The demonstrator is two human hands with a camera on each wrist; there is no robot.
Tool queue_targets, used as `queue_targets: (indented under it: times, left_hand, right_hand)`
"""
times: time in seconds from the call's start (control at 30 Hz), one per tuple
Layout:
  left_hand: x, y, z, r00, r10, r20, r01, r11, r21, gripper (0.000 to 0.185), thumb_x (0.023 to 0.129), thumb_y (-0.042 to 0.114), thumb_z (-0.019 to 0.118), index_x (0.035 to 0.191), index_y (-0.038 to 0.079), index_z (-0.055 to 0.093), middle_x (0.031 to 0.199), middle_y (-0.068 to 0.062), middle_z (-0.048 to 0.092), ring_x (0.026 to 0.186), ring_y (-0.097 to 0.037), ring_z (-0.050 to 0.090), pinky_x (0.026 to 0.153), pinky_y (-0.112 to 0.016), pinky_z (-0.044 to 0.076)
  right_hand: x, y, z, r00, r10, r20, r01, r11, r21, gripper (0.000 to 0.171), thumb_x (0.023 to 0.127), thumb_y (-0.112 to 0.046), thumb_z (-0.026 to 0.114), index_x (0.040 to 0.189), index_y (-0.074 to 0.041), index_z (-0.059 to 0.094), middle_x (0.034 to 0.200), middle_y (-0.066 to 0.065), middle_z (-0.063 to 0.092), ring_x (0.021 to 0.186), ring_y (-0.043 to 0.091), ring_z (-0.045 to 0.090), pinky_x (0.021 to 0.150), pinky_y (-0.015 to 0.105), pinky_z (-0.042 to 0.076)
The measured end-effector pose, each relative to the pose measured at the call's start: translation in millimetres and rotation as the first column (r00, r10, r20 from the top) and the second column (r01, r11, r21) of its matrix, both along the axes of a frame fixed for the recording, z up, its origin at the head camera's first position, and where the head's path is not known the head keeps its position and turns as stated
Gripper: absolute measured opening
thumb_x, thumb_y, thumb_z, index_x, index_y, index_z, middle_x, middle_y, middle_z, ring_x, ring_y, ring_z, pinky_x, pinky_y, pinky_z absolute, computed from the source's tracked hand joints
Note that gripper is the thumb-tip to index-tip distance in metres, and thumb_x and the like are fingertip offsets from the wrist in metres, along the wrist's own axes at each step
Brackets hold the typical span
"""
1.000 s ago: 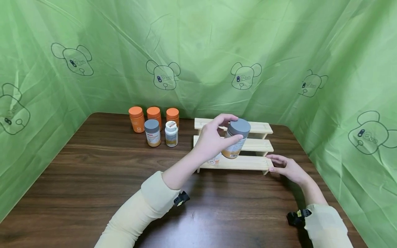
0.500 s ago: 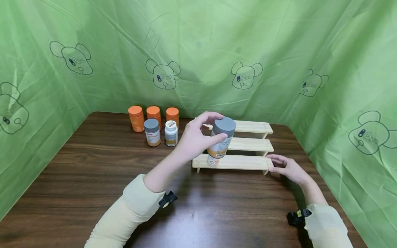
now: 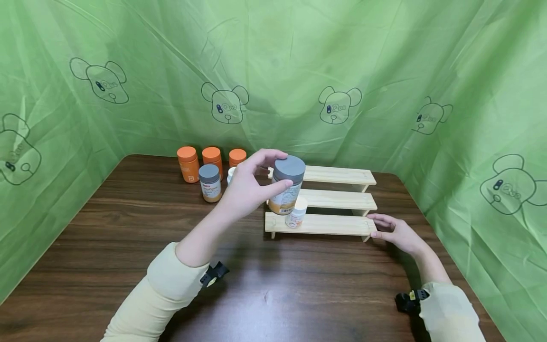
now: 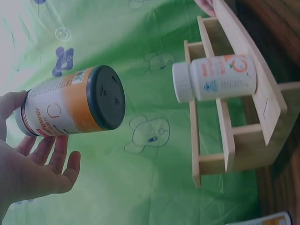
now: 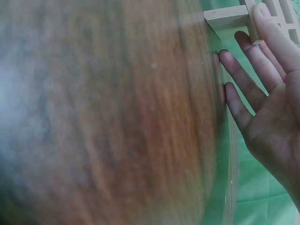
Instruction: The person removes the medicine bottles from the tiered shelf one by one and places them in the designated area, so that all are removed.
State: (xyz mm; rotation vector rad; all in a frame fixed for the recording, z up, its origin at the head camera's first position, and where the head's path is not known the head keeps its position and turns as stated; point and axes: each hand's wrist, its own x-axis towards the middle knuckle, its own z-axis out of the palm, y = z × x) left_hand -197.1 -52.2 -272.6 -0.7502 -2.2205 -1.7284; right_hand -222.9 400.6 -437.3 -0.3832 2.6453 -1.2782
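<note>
1. The left hand [image 3: 245,190] grips the grey-capped bottle [image 3: 287,191] near its cap, held upright above the left end of the wooden rack [image 3: 342,224].
2. A small white bottle [image 3: 296,212] stands just beside it on the lowest step.
3. The right hand [image 3: 395,232], fingers straight, seems to touch the rack's right end.

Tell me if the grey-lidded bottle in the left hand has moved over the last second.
Yes. The bottle has gone left along the rack, from near its middle to its left end.
</note>
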Motion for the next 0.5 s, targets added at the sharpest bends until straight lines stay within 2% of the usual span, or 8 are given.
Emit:
queue_targets:
  times: [0.2,0.5]
  left_hand:
    - [-2.1,-15,2.1,0.999,0.009,-0.052,-0.008,1.0,0.028,0.045,0.078,0.019,0.077,0.119,0.019,0.06,0.108,0.002,0.064,0.1,-0.011,0.056,0.089,-0.038,0.045]
    - [-0.6,-33,-0.2,0.997,0.032,-0.068,-0.027,0.997,0.076,0.046,0.077,0.012,0.078,0.119,0.016,0.061,0.109,0.0,0.063,0.095,-0.015,0.056,0.087,-0.043,0.044]
  right_hand:
    - [1.1,1,1.4,1.0,0.004,0.013,-0.003,1.0,-0.017,0.055,0.086,-0.02,0.07,0.134,-0.005,0.049,0.131,0.023,0.053,0.109,-0.012,0.05,0.087,0.008,0.039]
    - [0.0,1,-0.7,1.0,-0.007,0.012,0.007,1.0,-0.014,0.055,0.085,-0.02,0.071,0.134,-0.005,0.05,0.13,0.023,0.054,0.109,-0.011,0.05,0.087,0.006,0.036]
